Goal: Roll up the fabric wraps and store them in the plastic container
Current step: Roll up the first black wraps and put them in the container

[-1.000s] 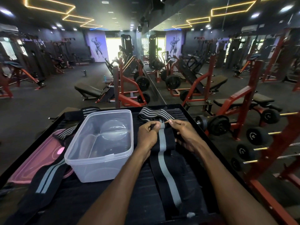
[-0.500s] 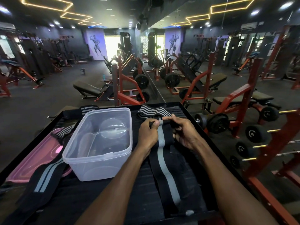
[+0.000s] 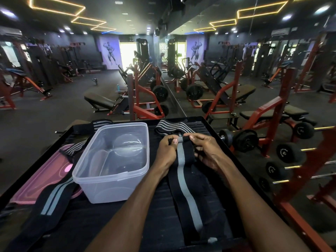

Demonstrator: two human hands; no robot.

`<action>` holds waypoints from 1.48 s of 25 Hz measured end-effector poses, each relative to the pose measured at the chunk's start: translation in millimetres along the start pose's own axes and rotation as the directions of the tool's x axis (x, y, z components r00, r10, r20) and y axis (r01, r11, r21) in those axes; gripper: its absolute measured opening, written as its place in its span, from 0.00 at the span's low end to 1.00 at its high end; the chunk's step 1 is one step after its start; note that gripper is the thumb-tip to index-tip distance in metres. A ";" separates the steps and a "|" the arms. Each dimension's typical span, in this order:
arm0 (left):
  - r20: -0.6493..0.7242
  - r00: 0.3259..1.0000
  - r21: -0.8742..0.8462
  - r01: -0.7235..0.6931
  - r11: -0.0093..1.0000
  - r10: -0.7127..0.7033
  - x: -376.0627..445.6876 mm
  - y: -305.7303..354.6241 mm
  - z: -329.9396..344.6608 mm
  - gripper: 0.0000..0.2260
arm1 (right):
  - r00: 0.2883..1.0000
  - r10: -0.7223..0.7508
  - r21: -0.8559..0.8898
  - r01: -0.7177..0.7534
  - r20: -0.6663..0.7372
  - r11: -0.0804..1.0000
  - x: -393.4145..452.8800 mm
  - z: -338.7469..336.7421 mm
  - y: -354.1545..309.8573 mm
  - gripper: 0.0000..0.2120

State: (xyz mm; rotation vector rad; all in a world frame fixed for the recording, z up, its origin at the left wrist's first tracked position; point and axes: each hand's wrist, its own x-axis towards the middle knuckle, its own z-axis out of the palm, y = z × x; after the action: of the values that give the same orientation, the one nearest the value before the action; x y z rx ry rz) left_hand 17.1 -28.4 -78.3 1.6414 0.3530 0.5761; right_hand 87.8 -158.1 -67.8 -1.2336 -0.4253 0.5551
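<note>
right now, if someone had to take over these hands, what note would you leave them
Left hand: pinches the far end of the black wrap with the grey stripe.
Right hand: grips the same end from the other side; the first turn of the roll is just forming.
That wrap lies flat toward the person on the black table.
Clear plastic container: left of the hands, open, no wrap inside.
Other wraps: a striped one beyond the hands, two left of the container over a pink lid.
Done: nothing stored. Left: roll and store every wrap.
</note>
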 end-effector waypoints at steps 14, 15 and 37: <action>-0.220 0.967 0.099 -0.111 0.989 0.131 -3.6 2.9 -3.3 0.06 | 0.976 -0.215 -0.155 0.206 -0.040 0.966 4.0 7.7 7.4 0.07; -0.226 0.965 0.106 -0.111 0.988 0.133 -4.0 3.3 -3.4 0.06 | 0.981 -0.185 -0.143 0.176 -0.053 0.974 4.6 7.6 8.1 0.06; -0.187 0.982 0.082 -0.017 0.997 0.032 1.2 4.7 0.7 0.12 | 0.997 -0.063 0.084 0.060 0.035 0.995 -2.8 12.1 -0.1 0.12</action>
State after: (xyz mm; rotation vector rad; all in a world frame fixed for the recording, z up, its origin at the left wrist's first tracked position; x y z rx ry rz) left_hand 18.0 -29.0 -73.5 1.6740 0.4998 0.7469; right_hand 78.6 -150.6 -64.3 -1.1280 -0.4662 0.5389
